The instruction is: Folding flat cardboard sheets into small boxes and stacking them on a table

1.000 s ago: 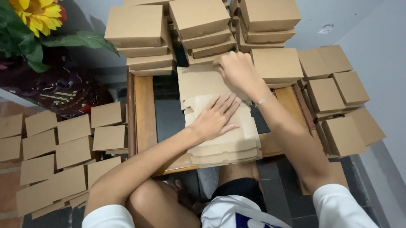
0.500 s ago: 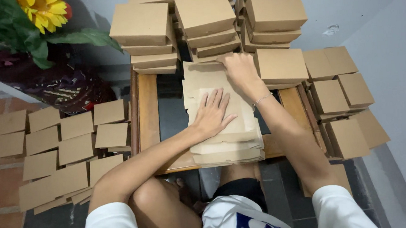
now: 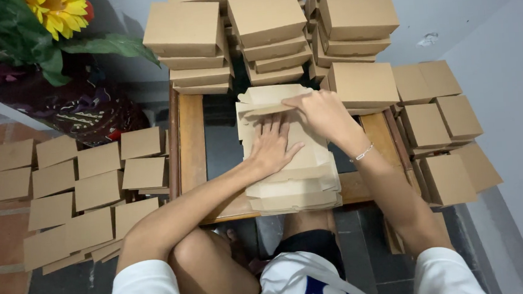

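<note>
Flat cardboard pieces (image 3: pixel 74 191) spread on the floor at far left. Left hand (image 3: pixel 272 145) pressed flat, fingers wide, on the stack of unfolded box blanks (image 3: pixel 292 185) atop the small wooden table (image 3: pixel 190 139). Right hand (image 3: pixel 320 113) pinching the top blank's far flap; folded boxes (image 3: pixel 268 17) behind.

Stacked boxes (image 3: pixel 268 30) wall off the desk (image 3: pixel 190 139) behind and right; bare strip left of flat cardboard (image 3: pixel 291 169) stays passable.

cardboard boxes (image 3: pixel 268 17): tan | sunflower (image 3: pixel 59 12): yellow | shorts (image 3: pixel 308 285): white, blue pattern | table (image 3: pixel 190 139): brown
</note>
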